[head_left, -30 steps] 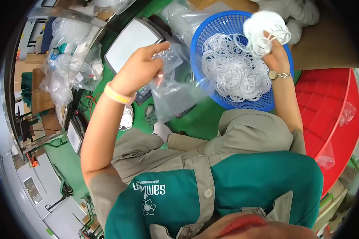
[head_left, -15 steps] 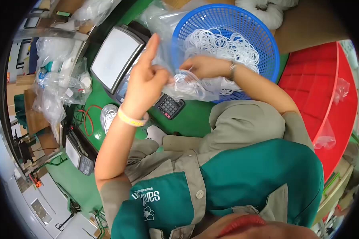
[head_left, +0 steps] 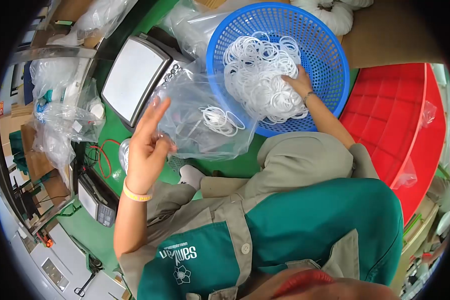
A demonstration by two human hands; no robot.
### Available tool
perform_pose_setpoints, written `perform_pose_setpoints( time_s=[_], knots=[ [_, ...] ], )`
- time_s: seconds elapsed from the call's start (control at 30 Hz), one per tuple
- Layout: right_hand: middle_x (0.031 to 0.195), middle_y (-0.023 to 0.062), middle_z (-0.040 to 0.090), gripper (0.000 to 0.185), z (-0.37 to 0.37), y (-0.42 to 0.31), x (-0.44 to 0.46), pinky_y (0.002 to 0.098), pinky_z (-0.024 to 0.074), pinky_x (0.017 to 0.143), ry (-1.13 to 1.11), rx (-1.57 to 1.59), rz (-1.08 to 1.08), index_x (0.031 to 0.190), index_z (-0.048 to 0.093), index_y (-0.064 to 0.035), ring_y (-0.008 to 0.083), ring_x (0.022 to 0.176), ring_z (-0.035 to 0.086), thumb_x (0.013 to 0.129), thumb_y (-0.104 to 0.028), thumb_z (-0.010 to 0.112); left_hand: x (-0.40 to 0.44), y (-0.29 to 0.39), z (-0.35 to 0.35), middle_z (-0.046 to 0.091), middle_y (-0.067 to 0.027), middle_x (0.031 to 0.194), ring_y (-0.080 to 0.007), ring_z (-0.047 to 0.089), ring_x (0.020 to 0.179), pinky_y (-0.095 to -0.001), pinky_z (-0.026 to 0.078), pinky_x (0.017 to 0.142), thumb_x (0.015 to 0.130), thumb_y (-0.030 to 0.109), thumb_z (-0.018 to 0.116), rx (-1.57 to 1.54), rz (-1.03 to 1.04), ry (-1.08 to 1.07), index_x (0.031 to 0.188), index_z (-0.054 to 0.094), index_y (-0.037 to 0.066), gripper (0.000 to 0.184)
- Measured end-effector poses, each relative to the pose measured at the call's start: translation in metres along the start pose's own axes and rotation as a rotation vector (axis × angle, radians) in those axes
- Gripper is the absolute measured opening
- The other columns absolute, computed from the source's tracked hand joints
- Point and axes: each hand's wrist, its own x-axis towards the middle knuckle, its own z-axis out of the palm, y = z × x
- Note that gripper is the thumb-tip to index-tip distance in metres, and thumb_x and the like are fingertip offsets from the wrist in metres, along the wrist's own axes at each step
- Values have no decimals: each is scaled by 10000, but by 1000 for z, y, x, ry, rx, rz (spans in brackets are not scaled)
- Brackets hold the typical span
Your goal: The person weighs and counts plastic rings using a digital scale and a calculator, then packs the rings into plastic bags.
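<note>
My left hand (head_left: 152,145) holds a clear plastic bag (head_left: 185,132) by its edge, with one finger stretched out. A small bunch of white rings (head_left: 220,120) lies inside the bag. In the blue perforated basket (head_left: 330,65), my right hand (head_left: 300,82) is closed on part of a large pile of white rings (head_left: 260,80); some of its fingertips are hidden among them. The bag's right side reaches the basket's near left rim.
A scale with a white plate (head_left: 135,77) stands left of the bag. More clear bags (head_left: 190,25) lie behind it. A red tray (head_left: 390,110) is at the right, beside brown cardboard (head_left: 400,35). A second scale (head_left: 90,197) sits lower left.
My right hand first carried a bunch of rings from the basket to the bag, then returned to the pile. Rings now lie in the bag. My left hand has shifted left and down, spreading the bag.
</note>
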Motion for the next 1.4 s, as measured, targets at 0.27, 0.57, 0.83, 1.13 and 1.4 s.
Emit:
perform_pose_setpoints(
  time_s=[0.27, 0.57, 0.83, 1.13, 1.4],
  knots=[
    [1035, 232, 534, 748, 8, -71, 24, 328, 403, 841, -196, -138, -144, 976, 550, 64, 298, 987, 509, 542, -526, 701, 5, -2, -5, 442, -88, 1222, -55, 516, 646, -192, 447, 587, 730, -74, 495, 154, -42, 52, 1203, 434, 10, 484],
    [1248, 256, 332, 1105, 36, -78, 18, 319, 295, 969, -614, 146, -183, 1245, 183, 67, 327, 1168, 353, 454, -392, 803, 13, 2, -12, 499, -106, 1158, -89, 502, 673, -202, 419, 591, 640, -112, 460, 311, 71, 60, 1114, 537, 67, 513],
    [1239, 247, 357, 893, 62, -39, 14, 318, 282, 969, -389, -85, -360, 1249, 211, 76, 322, 1150, 373, 595, -250, 724, 30, -17, -24, 428, -94, 1236, -62, 487, 689, -210, 428, 647, 722, -99, 396, -163, 135, -77, 1189, 452, 16, 485],
    [737, 147, 556, 167, -59, -204, -63, 353, 420, 611, -585, -315, -836, 775, 566, -9, 301, 669, 532, 742, -172, 554, -15, 23, -109, 592, -77, 744, -94, 517, 596, -195, 447, 547, 758, -5, 408, -184, -15, 217, 1024, 548, -56, 305],
    [1325, 31, 337, 230, 109, -192, -201, 383, 471, 705, -1130, -873, -1101, 915, 543, -80, 238, 929, 549, 700, -141, 490, -114, -25, -203, 594, -128, 780, -130, 541, 609, -217, 482, 561, 751, -27, 413, -451, 260, 458, 1028, 493, -122, 304]
  ],
)
